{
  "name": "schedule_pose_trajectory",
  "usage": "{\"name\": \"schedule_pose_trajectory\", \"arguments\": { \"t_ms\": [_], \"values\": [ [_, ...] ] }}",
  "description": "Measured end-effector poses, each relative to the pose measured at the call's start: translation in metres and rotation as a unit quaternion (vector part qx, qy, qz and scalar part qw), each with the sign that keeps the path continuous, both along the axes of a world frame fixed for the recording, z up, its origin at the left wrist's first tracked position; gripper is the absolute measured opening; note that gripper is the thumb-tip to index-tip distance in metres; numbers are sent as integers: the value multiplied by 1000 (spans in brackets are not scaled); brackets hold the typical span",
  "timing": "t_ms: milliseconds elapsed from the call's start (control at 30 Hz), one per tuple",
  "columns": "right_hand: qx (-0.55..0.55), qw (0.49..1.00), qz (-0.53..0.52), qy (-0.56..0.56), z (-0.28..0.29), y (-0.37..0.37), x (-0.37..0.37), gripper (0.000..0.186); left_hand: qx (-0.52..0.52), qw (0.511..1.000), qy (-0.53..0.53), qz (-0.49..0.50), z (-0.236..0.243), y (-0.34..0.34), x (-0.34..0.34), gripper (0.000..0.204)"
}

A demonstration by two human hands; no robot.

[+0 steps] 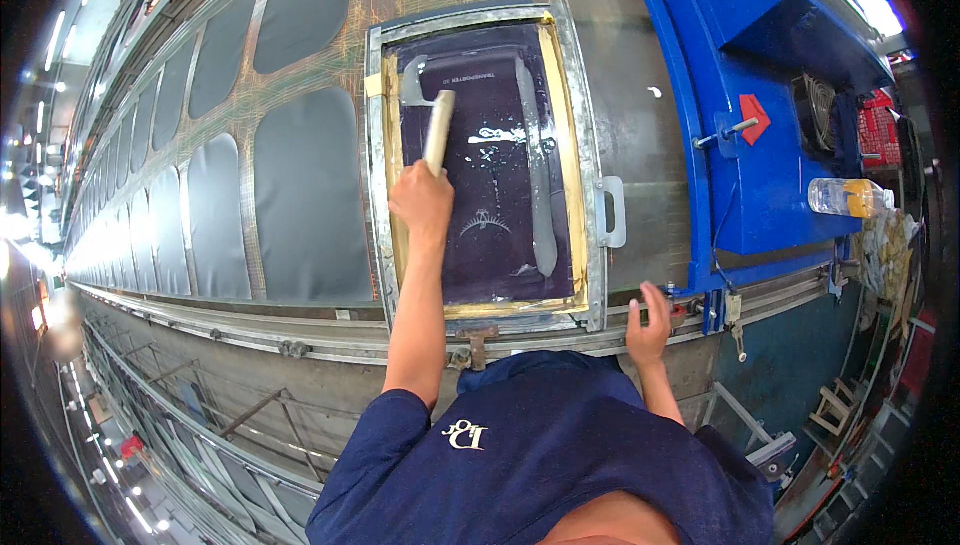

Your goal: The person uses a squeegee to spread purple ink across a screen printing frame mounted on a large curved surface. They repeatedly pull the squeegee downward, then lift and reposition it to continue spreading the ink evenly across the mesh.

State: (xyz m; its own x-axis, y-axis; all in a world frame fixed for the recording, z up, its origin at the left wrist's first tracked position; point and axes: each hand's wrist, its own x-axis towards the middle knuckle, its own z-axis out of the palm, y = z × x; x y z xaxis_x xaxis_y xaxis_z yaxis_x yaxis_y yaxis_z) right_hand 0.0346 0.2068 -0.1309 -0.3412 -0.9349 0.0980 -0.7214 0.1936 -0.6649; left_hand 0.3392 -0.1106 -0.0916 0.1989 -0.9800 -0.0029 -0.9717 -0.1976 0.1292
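My left hand (422, 203) is wrapped round a pale squeegee (438, 130), which stands over the left side of a screen printing frame (587, 145). Inside the metal rim, yellowish tape borders the dark purple mesh (480, 185). A long band of grey ink (541, 195) runs down the mesh's right side, and more grey ink lies at the upper left around the squeegee. My right hand (650, 325) is held off the frame's lower right corner, fingers apart and holding nothing. Above it, a light grey handle (612, 212) sticks out from the frame's right side.
Dark grey rounded panels (308, 195) lie in two rows along the long table to the left. A blue machine (760, 165) with a clear bottle (850, 197) on it stands at the right. A metal rail (330, 344) follows the table's near edge.
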Motion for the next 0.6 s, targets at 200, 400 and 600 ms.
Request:
{"name": "schedule_pose_trajectory", "arguments": {
  "t_ms": [200, 400, 600],
  "values": [
    [41, 997, 53, -31, -22, 36, 21, 29, -35, 964, 101, -244, 22, -21, 23, 13],
    [53, 997, 57, 6, -23, 34, 24, 26, -26, 881, 93, -463, 22, -110, 30, 30],
    [51, 997, 43, 29, -26, 34, 25, 30, -14, 875, 62, -481, 13, -117, 6, 38]
  ]
}}
